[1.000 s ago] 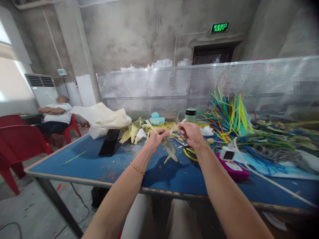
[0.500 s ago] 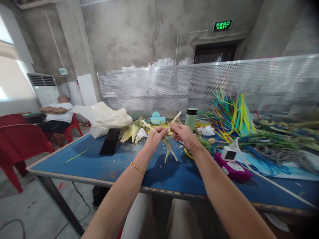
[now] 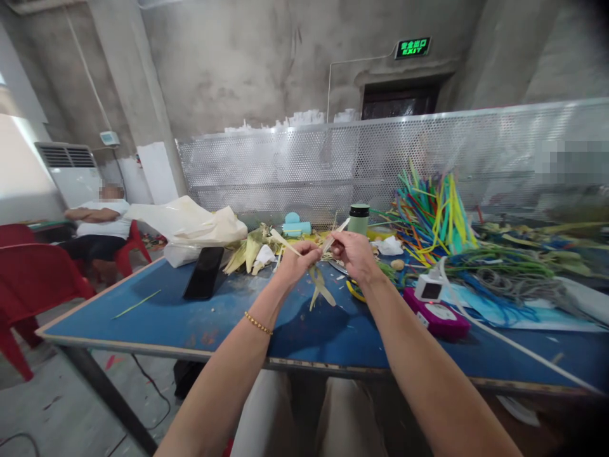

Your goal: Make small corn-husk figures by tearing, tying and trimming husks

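Note:
Over the blue table (image 3: 285,330), my left hand (image 3: 297,261) is closed in a pinch on a pale, leafy corn husk piece (image 3: 321,292), whose forked ends dangle below the fingers. Another pale end sticks out to the upper left. My right hand (image 3: 353,252) is a little apart from the left, fingers pinched on a light husk strip (image 3: 340,227) that points up past the fingertips. Whether the strips join between the hands is hidden. Behind the left hand lies a heap of dried corn husks (image 3: 252,251). A green cup with a black rim (image 3: 359,219) stands behind the right hand.
A black phone (image 3: 203,273) and a white plastic bag (image 3: 190,222) are on the left. At right lie a magenta box (image 3: 440,318), a white plug-like cube (image 3: 428,287), a white cable and colourful strips (image 3: 442,216). A person (image 3: 102,222) sits at far left.
The view has turned slightly to the right, so everything sits further left. My right hand has moved slightly away from the left, and the dangling husk ends have swung a little.

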{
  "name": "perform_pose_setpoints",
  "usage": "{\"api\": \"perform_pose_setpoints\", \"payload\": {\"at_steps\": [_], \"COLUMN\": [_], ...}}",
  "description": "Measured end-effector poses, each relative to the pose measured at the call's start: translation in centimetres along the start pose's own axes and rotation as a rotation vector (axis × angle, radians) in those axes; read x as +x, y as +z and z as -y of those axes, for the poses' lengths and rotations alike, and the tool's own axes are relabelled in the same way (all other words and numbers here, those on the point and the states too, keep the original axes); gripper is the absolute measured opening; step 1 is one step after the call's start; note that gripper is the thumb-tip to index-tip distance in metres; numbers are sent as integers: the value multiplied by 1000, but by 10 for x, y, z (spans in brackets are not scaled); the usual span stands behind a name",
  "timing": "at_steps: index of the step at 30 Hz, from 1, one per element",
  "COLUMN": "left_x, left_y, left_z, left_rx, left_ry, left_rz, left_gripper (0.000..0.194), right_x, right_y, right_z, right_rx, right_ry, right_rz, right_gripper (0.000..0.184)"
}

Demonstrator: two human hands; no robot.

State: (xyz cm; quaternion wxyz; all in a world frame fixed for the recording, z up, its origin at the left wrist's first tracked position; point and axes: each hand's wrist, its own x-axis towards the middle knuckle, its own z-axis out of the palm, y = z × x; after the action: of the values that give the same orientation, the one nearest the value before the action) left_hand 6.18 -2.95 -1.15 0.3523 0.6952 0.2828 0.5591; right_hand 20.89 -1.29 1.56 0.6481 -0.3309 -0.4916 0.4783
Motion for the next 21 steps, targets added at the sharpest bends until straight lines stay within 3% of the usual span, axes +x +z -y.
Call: {"api": "perform_pose_setpoints", "payload": {"at_steps": [9, 17, 21], "left_x": [1, 0, 3], "left_y": [-3, -1, -7], "left_z": [5, 0, 6], "left_rx": [21, -342, -422], "left_ry": [-4, -291, -338], "left_rz": [-4, 28, -48], "left_gripper": [19, 19, 22], "right_x": [5, 6, 6], "right_y": [-18, -13, -19], "right_z": [16, 13, 16], "right_rx": [40, 104, 72], "right_ry": [-25, 16, 3], "right_rz": [-104, -137, -187], "right_gripper": [16, 31, 30]}}
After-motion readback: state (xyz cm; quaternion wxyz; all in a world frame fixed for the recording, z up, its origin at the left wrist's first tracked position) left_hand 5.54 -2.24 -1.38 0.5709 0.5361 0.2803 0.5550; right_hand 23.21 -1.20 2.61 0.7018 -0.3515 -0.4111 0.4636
